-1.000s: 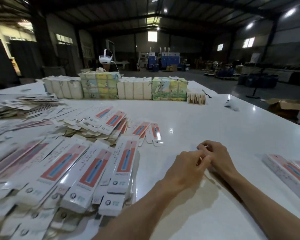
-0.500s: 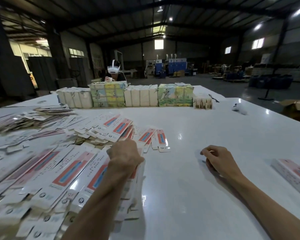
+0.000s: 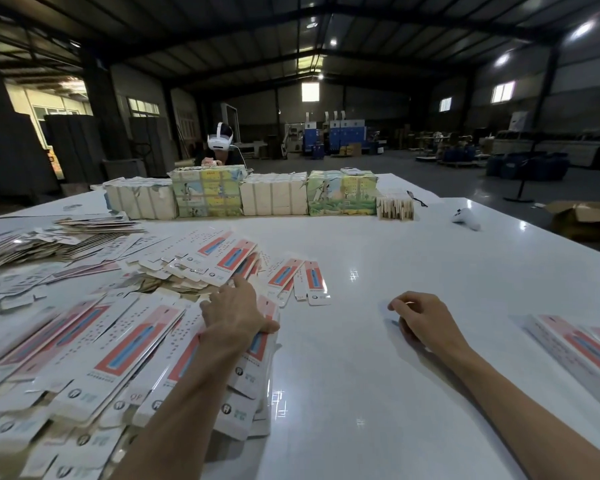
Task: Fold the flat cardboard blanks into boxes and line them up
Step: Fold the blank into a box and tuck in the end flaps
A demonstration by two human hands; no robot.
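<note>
A big heap of flat white cardboard blanks (image 3: 118, 355) with red and blue print covers the left of the white table (image 3: 378, 375). My left hand (image 3: 234, 315) lies on top of the heap's right side, fingers stretched forward over a blank and thumb at its right edge. My right hand (image 3: 421, 318) rests on the bare table to the right, fingers loosely curled, holding nothing. Folded boxes (image 3: 575, 355) with the same print lie side by side at the right edge. A few loose blanks (image 3: 307, 280) lie just beyond my left hand.
A row of bundled packs (image 3: 274, 195) stands across the far side of the table, with a person in a white headset (image 3: 219, 142) behind it. A small white object (image 3: 466, 219) lies far right. More flat stacks (image 3: 59, 233) sit far left.
My left hand left my right hand at the table's middle and moved left onto the heap of blanks, then reached further forward. My right hand stayed in place.
</note>
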